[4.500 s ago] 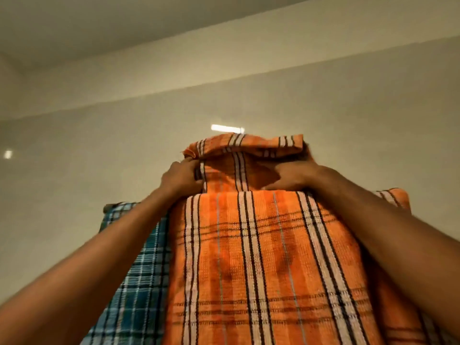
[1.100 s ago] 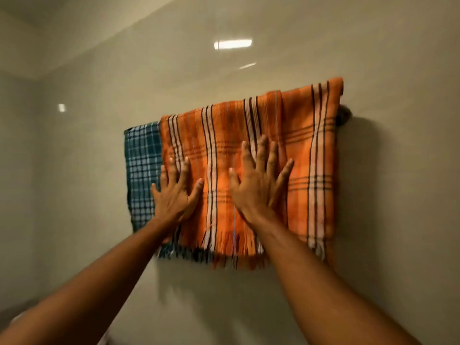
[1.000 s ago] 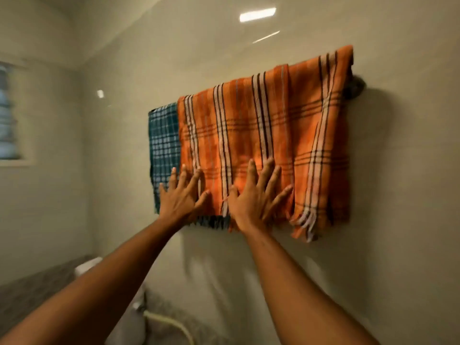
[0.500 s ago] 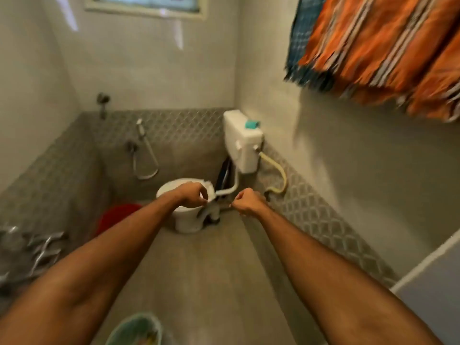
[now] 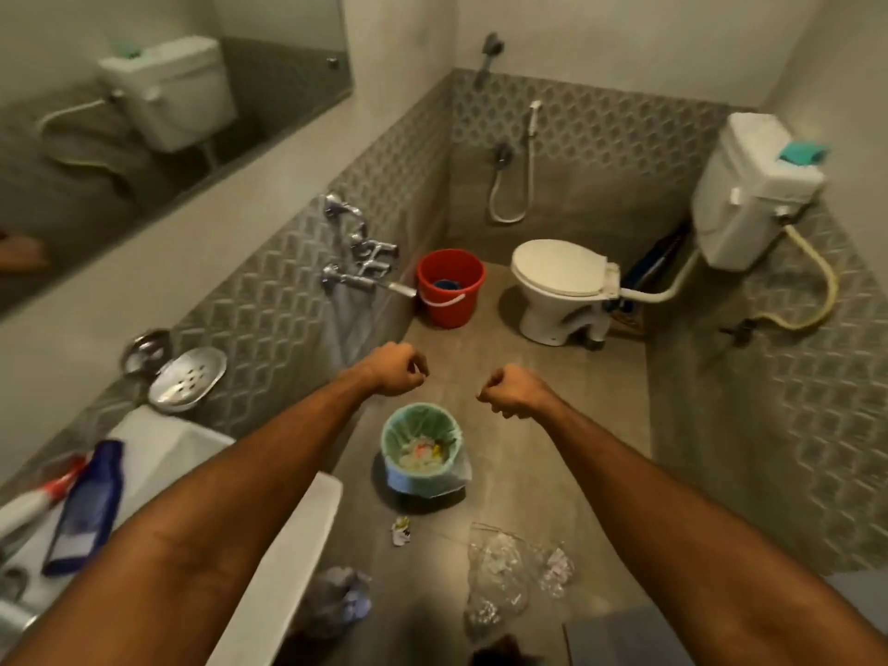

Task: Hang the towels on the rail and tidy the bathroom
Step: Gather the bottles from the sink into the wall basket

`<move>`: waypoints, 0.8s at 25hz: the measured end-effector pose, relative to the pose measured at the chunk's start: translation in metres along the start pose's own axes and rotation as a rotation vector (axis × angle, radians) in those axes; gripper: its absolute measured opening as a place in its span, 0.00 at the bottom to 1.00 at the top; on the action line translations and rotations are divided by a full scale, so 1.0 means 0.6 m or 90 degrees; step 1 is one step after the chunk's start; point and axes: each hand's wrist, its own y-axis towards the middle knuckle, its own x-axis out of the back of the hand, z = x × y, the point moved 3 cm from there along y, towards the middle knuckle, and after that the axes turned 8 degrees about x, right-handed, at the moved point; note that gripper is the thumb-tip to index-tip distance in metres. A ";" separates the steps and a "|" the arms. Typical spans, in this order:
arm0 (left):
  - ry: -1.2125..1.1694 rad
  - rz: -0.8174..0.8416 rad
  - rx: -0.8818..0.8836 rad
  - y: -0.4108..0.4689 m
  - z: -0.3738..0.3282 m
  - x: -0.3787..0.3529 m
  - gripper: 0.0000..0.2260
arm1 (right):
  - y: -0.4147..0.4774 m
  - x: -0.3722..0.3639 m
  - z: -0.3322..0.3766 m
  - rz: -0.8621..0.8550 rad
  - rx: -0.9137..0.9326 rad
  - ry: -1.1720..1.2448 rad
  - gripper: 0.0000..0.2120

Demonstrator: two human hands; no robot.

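Reaching forward, left hand (image 5: 395, 368) and right hand (image 5: 510, 390) hover as loose, empty fists just beyond the green bin (image 5: 422, 448); crumpled wrappers (image 5: 499, 574) lie nearer.

Home bathroom, toilet (image 5: 557, 276), wall cistern (image 5: 749, 194), washbasin (image 5: 293, 535), taps (image 5: 360, 252)

Sink (image 5: 288, 560) half hidden under left forearm; white tube (image 5: 29, 504) cut by left edge; bin contents (image 5: 423, 454) unclear.

Both fisted hands, left (image 5: 398, 369) and right (image 5: 510, 391), hover empty above the lined bin (image 5: 419, 448) and floor litter (image 5: 499, 564).
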 end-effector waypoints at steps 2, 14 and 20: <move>-0.009 -0.063 0.032 -0.063 0.040 0.043 0.11 | -0.007 0.000 0.080 -0.017 0.088 -0.008 0.10; -0.084 -0.677 0.240 -0.598 0.128 0.402 0.07 | -0.193 -0.014 0.635 -0.011 0.687 0.019 0.08; 0.055 -0.870 0.354 -0.858 0.071 0.545 0.06 | -0.347 0.019 0.805 -0.006 0.886 0.112 0.08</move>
